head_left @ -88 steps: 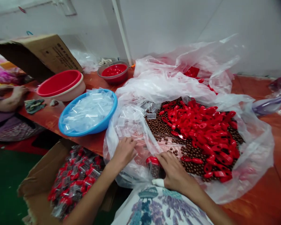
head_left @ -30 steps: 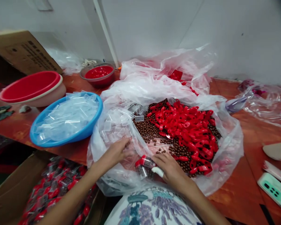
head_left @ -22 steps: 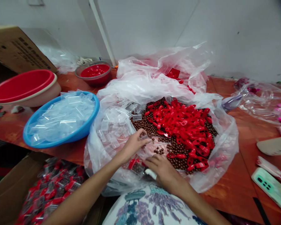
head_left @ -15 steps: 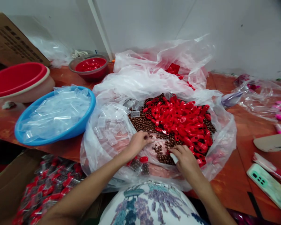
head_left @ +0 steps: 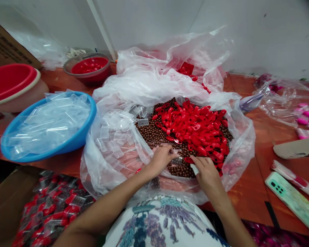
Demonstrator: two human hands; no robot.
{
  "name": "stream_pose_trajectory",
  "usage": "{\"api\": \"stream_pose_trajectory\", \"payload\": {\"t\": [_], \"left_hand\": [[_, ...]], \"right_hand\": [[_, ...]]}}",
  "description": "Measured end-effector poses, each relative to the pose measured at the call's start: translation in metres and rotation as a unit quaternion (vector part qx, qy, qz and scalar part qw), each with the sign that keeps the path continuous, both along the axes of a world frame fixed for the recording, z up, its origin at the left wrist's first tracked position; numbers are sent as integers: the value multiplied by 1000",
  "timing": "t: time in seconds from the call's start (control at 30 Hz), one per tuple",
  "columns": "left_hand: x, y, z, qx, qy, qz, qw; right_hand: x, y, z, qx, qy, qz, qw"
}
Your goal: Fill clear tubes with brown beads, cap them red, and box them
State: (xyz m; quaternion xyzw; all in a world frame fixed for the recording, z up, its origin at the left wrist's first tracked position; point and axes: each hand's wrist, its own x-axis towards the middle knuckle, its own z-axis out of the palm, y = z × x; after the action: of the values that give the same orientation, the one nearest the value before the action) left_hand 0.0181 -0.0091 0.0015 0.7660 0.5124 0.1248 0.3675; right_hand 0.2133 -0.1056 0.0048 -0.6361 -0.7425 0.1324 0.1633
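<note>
Plastic bag [head_left: 149, 84]: widest thing here, rim slumped around the loose pieces; thin, soft, likely to shift and crease if leaned on

Heap of red pieces [head_left: 194, 127] in it: glossy; likely light, stiff, apt to slide over each other; best lifted singly by the edges

Right hand [head_left: 208, 173]: fingers bent, partly closed, white wrap [head_left: 194, 168] on one digit; tips at a red piece, whether gripped cannot tell

Left hand [head_left: 161, 159]: curled, thumb and fingertips drawn together on the small clear box

Small clear box [head_left: 179, 160]: between both hands, above the balls; probably light, rigid, slick, could crack under a hard squeeze; hold by the side walls

Red piece [head_left: 187, 160]: beside the box, mostly hidden

Brown balls [head_left: 181, 171]: loose, smooth; would roll, so scoop rather than pinch
</note>
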Motion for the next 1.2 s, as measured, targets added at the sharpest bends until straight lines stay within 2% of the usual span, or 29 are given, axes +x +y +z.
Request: {"api": "stream_pose_trajectory", "payload": {"t": [0.13,0.23,0.3,0.37,0.43,0.53,0.63,0.77,0.87,1.03,1.2], "left_hand": [[9,-4,-1,-29,-38,11,999],[9,-5,-6,-71,-90,19,993],[8,-4,-11,-157,-141,33,977],[8,-3,-16,-264,-198,56,942],[9,-3,-18,-338,-241,71,907],[10,-4,-17,-372,-272,75,884],[8,-5,-14,-395,-301,78,864],[3,-6,-8,-450,-358,106,811],[0,-9,-2,-469,-378,121,789],[-2,-16,6,-458,-389,130,789],[-3,-24,11,-424,-397,159,799]], "right_hand": [[-3,-2,8,19,112,-86,990],[-7,-4,14,33,229,-167,958],[-11,-4,16,30,309,-228,923],[-13,-4,17,5,393,-284,874],[-14,-3,17,-31,476,-313,821],[-11,1,12,-71,565,-310,761],[-9,3,7,-92,601,-300,735],[-10,5,6,-101,609,-307,724],[-15,9,11,-102,591,-300,742],[-26,17,17,-99,531,-271,797],[-36,16,21,-83,497,-238,830]]}}
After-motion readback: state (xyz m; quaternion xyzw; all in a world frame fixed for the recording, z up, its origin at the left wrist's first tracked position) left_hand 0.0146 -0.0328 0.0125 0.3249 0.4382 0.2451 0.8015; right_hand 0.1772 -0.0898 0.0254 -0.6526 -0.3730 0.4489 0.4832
